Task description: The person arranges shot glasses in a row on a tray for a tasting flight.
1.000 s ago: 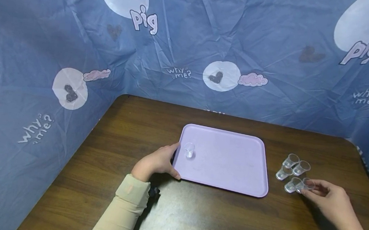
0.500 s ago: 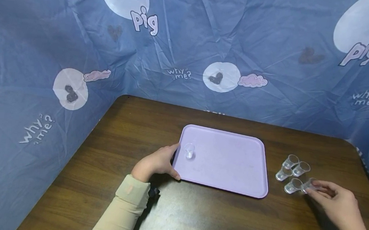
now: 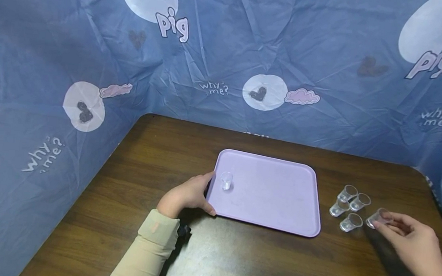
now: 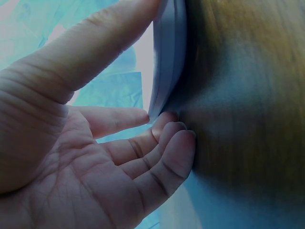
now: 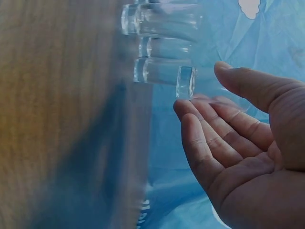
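At the right of the head view, the right hand (image 3: 414,243) has a small clear cup (image 3: 377,218) pinched between thumb and fingertips, the gap between them only as wide as the cup; the right wrist view shows that cup's base raised off the table (image 3: 256,266); just left of it, four more clear cups (image 3: 351,223) stand upright in a close group, three bunched together and one a little lower in the frame; at the middle, a pale purple tray (image 3: 271,194) lies flat, with a single cup (image 3: 226,181) upright near its left edge; the left hand (image 3: 187,195) rests against the tray's lower left corner, thumb and fingers spread wide apart, touching the edge rather than clutching it; blue printed cloth (image 3: 214,44) fills the upper frame.
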Demonstrator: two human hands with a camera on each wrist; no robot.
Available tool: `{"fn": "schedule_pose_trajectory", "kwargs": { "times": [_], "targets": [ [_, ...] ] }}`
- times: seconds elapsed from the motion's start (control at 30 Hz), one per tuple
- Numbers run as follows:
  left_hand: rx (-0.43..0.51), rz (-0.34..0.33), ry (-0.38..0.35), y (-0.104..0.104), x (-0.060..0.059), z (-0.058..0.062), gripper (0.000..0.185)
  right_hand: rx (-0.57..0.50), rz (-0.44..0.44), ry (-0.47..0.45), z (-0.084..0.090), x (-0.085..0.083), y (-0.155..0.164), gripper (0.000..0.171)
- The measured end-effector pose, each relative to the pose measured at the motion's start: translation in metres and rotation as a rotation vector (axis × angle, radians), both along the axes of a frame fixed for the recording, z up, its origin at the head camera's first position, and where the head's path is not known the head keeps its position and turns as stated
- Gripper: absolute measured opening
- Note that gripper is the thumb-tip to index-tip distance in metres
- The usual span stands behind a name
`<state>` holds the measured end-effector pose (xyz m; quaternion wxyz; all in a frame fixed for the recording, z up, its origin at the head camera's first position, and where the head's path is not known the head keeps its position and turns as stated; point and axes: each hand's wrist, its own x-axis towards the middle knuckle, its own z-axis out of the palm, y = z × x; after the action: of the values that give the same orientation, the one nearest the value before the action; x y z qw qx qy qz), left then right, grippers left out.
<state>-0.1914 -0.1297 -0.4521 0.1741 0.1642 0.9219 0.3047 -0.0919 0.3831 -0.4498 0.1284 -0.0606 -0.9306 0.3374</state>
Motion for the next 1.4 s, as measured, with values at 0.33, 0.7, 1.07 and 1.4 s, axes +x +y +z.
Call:
{"fn": "schedule_pose_trajectory", "kwargs": {
  "times": [0.33, 0.7, 1.07, 1.4],
  "targets": [
    [0.009, -0.006, 0.008, 0.0, -0.001, 0.0, 0.121, -0.021, 0.003, 0.038, 0.019, -0.001, -0.009, 0.045],
    [-0.005, -0.005, 0.006, 0.0, -0.001, -0.001, 0.12, 0.027, 0.05, 0.075, 0.037, -0.003, -0.032, 0.04],
    [-0.008, -0.015, 0.012, 0.0, -0.001, 0.0, 0.119, -0.006, 0.127, 0.131, 0.042, -0.014, -0.06, 0.036],
    [-0.002, -0.007, 0.01, 0.0, -0.001, 0.0, 0.119, -0.025, 0.202, 0.117, 0.043, -0.021, -0.088, 0.032]
  ]
}}
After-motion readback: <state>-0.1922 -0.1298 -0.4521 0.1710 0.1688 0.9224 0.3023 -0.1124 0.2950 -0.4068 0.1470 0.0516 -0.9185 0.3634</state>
